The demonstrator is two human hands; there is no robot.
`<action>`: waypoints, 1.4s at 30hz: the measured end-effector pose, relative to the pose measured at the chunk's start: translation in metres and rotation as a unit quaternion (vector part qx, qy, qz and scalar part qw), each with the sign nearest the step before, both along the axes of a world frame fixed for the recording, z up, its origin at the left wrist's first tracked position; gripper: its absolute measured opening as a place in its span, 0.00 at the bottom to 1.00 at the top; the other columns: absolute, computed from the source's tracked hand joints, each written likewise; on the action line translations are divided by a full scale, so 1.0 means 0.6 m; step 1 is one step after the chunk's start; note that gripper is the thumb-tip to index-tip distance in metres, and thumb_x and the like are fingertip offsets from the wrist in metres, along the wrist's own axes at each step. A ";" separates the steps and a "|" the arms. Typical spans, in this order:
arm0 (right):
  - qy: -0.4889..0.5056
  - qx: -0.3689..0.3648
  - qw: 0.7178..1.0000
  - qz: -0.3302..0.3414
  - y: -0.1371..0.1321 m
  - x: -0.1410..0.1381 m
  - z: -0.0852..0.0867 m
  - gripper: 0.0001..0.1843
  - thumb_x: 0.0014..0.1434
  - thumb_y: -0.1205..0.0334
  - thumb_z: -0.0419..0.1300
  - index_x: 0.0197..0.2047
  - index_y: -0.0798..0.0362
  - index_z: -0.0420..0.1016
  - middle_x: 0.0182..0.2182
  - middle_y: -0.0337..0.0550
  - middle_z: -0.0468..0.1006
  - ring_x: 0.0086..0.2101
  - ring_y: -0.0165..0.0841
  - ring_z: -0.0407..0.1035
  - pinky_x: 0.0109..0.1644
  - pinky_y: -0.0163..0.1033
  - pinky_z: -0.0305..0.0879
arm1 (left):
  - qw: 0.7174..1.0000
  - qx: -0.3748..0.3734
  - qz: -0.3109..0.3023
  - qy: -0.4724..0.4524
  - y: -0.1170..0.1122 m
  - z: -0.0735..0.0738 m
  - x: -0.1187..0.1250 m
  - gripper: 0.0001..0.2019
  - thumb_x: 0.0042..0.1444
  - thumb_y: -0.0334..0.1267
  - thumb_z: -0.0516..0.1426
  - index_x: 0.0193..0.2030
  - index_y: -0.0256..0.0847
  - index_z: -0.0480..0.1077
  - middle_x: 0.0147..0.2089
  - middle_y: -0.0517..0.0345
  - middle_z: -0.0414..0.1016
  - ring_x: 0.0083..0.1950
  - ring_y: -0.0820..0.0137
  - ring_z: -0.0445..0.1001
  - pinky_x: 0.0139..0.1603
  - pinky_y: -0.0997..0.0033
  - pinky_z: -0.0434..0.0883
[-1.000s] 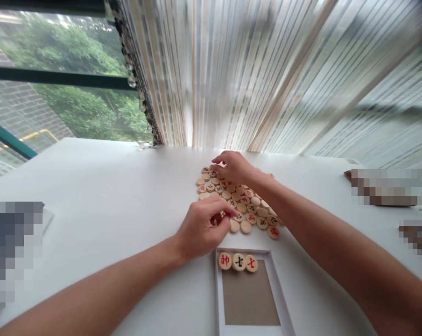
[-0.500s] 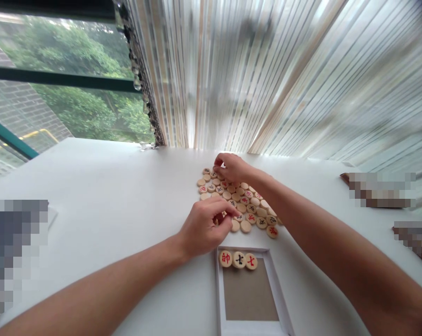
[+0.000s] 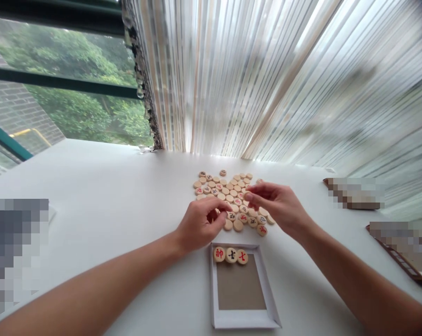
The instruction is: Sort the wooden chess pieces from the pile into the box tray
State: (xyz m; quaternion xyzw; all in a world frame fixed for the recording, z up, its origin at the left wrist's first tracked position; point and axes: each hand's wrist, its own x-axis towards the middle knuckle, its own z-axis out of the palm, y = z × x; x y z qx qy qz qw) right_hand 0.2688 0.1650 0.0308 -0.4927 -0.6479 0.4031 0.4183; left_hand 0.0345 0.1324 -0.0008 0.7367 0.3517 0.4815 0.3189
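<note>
Many round wooden Chinese chess pieces lie spread over the white table, some showing red or black characters and others blank side up. My right hand is over the right side of the spread, thumb and fingers pinched on one xiangqi piece, mostly covered by the fingertips. My left hand hovers at the near left of the pieces, its fingers loosely curved and apart, holding nothing visible. Just below the spread, a shallow white box holds a row of three pieces along its far edge.
The white table reaches back to a striped string curtain and a window at the left. A blurred-out item lies at the left edge. Two brown-edged objects, also blurred out, are at the right.
My right hand has drawn back from the far side of the pieces toward the near right, now with a piece in its pinch. The left hand stays nearly where it was.
</note>
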 end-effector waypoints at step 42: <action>0.155 0.065 0.985 0.049 -0.122 -0.027 -0.023 0.10 0.59 0.71 0.75 0.39 0.46 0.90 0.36 0.42 0.88 0.39 0.31 0.81 0.43 0.32 0.81 | 0.991 -0.082 -0.084 -0.062 -0.029 0.013 0.017 0.06 0.58 0.33 0.70 0.40 0.34 0.86 0.38 0.44 0.85 0.37 0.66 0.83 0.31 0.73 0.78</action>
